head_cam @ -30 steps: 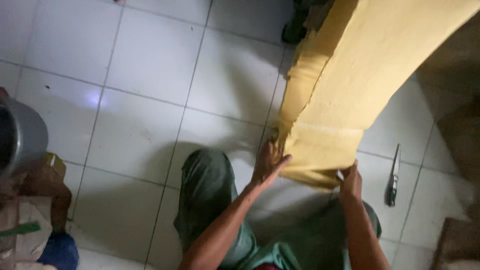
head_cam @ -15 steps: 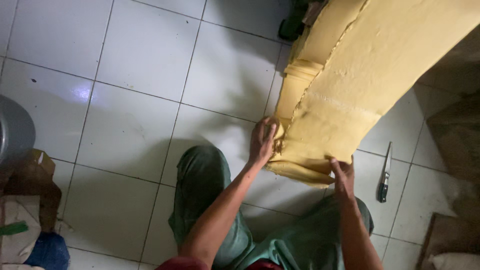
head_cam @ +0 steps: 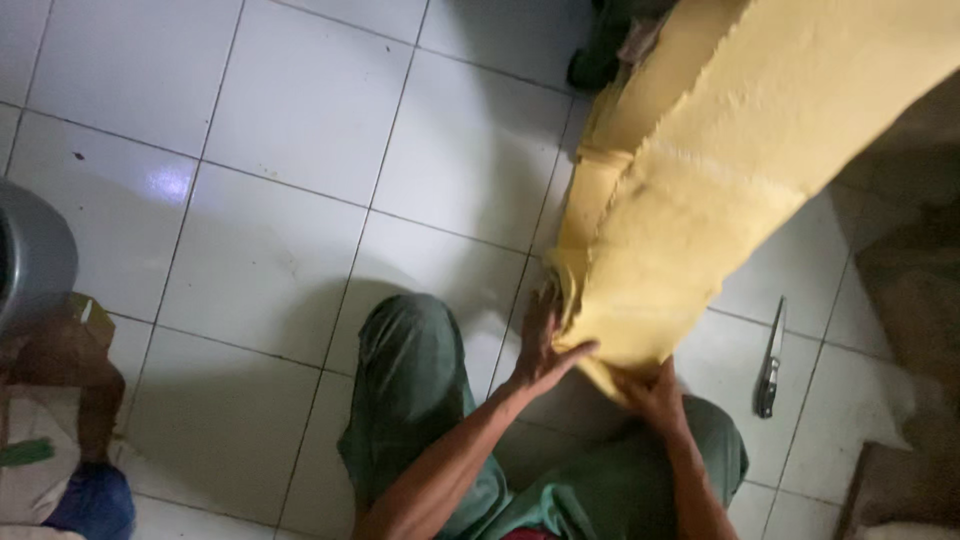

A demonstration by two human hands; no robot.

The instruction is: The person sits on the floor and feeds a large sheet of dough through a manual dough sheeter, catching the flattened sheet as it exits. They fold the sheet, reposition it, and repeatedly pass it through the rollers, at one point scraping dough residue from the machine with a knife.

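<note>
A long, thick yellow foam sheet stretches from the upper right down toward my lap, its edges rough and folded over. My left hand presses flat against the left side of its lower end, thumb under the edge. At the bottom tip my right hand grips the foam from below. Both forearms reach up from my knees, which are in green trousers.
A knife with a dark handle lies on the white tiled floor to the right of my right hand. A grey round container stands at the left edge, above a brown box and cloth items. Dark objects sit at the top centre.
The foam's lower end has shifted toward me and my hands have drawn closer together on it. The view has tilted slightly.
</note>
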